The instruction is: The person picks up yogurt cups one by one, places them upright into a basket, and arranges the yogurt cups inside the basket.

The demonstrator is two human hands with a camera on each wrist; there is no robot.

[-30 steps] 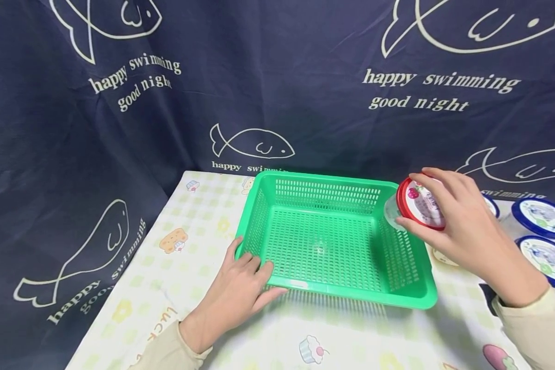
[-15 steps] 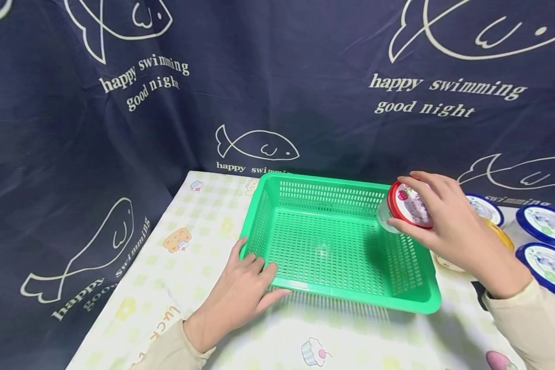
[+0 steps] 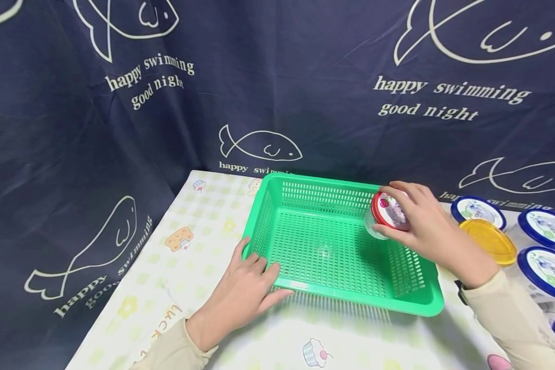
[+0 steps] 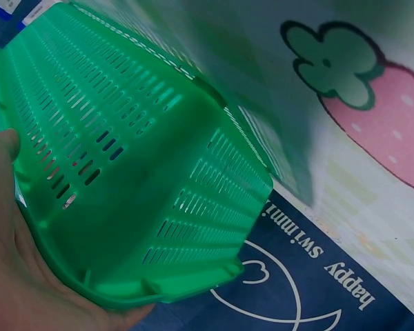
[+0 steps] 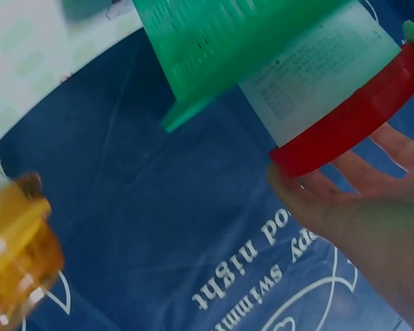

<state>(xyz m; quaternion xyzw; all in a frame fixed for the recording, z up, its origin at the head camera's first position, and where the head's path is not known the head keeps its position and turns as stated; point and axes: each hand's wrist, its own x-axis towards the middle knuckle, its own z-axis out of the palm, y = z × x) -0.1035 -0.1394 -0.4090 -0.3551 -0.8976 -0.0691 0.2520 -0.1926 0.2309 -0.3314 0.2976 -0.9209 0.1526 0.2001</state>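
Behind everything, a dark blue curtain [image 3: 305,77] with white fish outlines hangs along the back edge of a cloth-covered table [image 3: 203,246], whose left edge runs slantwise. A green basket [image 3: 347,295] stands near that back edge, with a wide stretch of cloth between it and the table's left edge and more along its front. The left hand [image 3: 242,293] is clamped on the basket's front left corner, fingers over the rim, thumb along the front. The right hand [image 3: 427,231] has its fingers clamped on the lid of a red-lidded jar [image 3: 390,210], held tilted within the basket's outline near its back right corner; whether its base touches the basket I cannot tell. Past a narrow gap to the basket's right sit four blue-lidded jars [image 3: 548,228] and, by the right forearm [image 3: 504,308], a yellow-lidded jar [image 3: 487,241].
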